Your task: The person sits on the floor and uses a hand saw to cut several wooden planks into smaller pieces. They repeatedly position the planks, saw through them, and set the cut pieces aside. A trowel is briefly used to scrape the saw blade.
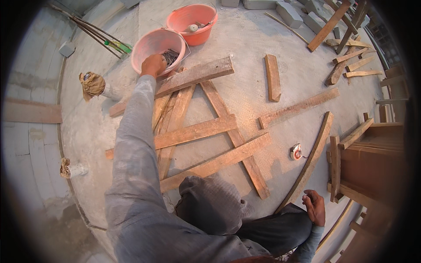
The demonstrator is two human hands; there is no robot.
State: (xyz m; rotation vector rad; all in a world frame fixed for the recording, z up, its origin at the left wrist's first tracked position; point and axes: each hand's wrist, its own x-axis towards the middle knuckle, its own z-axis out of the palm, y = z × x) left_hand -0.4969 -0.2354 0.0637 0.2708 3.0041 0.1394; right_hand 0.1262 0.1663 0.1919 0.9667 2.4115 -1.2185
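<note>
My left arm stretches forward, and my left hand dips over the near rim of a pink bucket. A heap of nails lies in that bucket beside my fingers, whose tips are hidden. By my bent knee at the lower right, my right hand is curled closed, with a small pale spot at the fingertips that I cannot make out. In front of me lies a ladder-like arrangement of boards, with crosspieces over slanting boards. A thicker plank rests across its far end.
A second pink bucket holds a white roll and small items. A tape measure lies near a curved board. Wooden formwork stands at right. Paper-wrapped pipe ends rise at left. Wood scraps and grey blocks lie far right.
</note>
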